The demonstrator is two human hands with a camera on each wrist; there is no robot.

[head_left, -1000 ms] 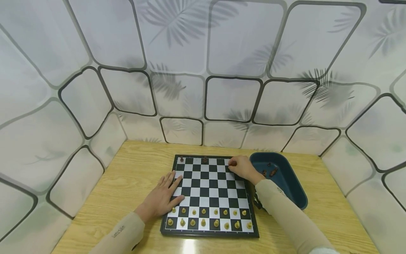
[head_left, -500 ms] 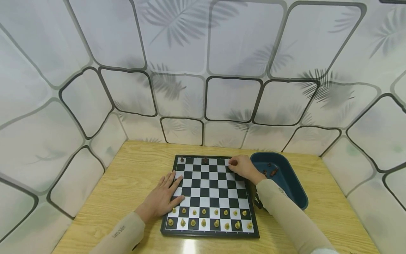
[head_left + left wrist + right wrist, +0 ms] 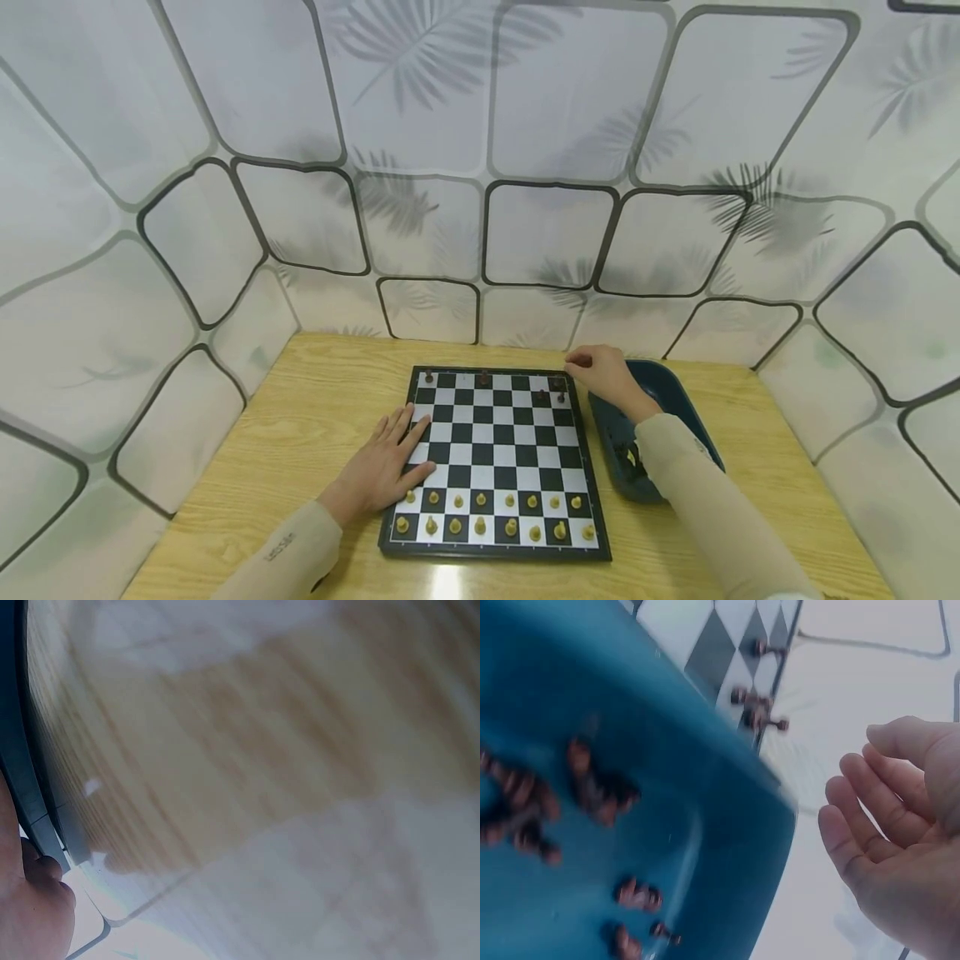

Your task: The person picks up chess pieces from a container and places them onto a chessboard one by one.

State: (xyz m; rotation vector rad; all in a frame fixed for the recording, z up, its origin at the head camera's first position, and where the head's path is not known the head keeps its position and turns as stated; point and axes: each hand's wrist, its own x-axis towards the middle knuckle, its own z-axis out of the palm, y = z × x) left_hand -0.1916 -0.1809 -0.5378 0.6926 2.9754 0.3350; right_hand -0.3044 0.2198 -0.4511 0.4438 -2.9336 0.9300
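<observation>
My left hand [image 3: 382, 458] rests with spread fingers on the left edge of the chessboard [image 3: 483, 454]. In the left wrist view, only part of that hand [image 3: 37, 915] shows beside the dark board edge. My right hand [image 3: 607, 383] hovers past the board's far right corner, near the blue bin [image 3: 693, 417]. Its fingers are loosely bent with nothing between them, as the right wrist view of the hand [image 3: 900, 802] shows. Near that corner stand several dark chess pieces [image 3: 561, 397]. Another dark piece [image 3: 484, 380] stands mid-row, and one [image 3: 429, 377] at the far left corner.
Yellow chess pieces [image 3: 481, 525] fill the two near rows. Inside the blue bin [image 3: 667, 712], several reddish-brown chess pieces [image 3: 596, 784] lie loose. The wooden table [image 3: 330, 375] meets a patterned fabric wall [image 3: 555, 233] at the back and sides.
My right hand has lifted off the far right corner and moved right, uncovering dark pieces there. The bin has shifted slightly toward the near left. My left hand stays in place.
</observation>
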